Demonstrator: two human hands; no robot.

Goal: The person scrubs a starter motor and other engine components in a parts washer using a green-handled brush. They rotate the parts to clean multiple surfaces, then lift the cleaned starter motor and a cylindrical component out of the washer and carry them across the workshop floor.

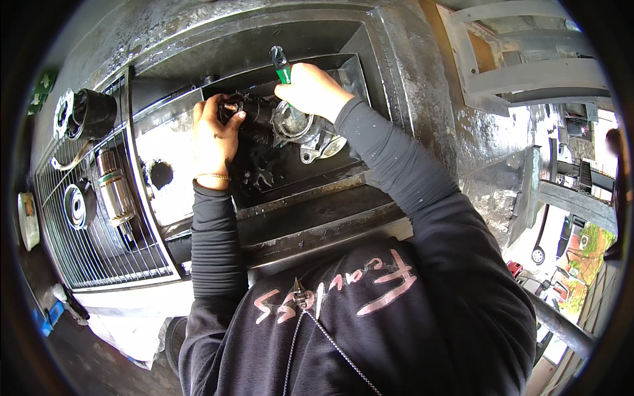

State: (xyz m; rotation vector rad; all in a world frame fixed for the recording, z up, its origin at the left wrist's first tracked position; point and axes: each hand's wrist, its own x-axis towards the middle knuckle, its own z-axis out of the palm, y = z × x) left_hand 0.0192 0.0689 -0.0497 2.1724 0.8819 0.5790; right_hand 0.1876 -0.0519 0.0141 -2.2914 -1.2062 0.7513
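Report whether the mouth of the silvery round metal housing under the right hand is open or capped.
Open: the silvery round metal housing shows its inside within the rim, though the right hand partly overlaps it.

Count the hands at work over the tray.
2: the left hand on the end of the dark cylinder, the right hand around a green-handled tool at the metal casing.

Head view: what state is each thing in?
Left hand: closed on dark part
Right hand: closed on green-handled tool
Dark part: held, in tray
Green-handled tool: handle end up, over housing
Silver housing: open-mouthed, in tray
Tray: wet inside
Wire rack: holding parts
Copper-and-steel rotor: lying on rack
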